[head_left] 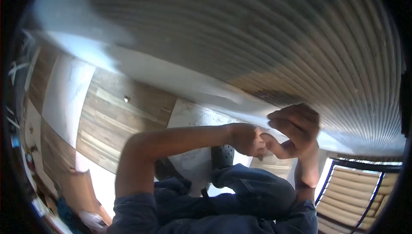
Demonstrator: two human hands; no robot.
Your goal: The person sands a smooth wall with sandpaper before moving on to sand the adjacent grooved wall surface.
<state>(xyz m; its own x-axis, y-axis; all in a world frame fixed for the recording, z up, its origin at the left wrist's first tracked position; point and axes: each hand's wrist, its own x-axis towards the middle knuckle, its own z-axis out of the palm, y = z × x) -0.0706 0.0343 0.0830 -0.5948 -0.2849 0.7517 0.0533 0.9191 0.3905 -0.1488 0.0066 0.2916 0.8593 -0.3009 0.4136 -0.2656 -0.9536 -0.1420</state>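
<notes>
My left hand [249, 140] reaches in from the left with its fingers closed and slightly blurred. Whatever it may grip is hidden. Close beside it, my right hand [298, 127] is raised with curled fingers, and a gap shows between them and the thumb. The thumb tip comes up against the fingers of my left hand, and no object is visible in the gap. Just beyond both hands stands a grey ribbed panel [240, 32], with a brownish, darker patch [274, 94] low on it near my right fingertips.
A pale ledge [184, 84] runs along the panel's foot. Wood-look and white tiles [124, 114] cover the floor, with a small object [126, 99] on them. A brown cardboard piece [83, 191] is at lower left, and a dark-framed slatted piece [349, 191] at lower right.
</notes>
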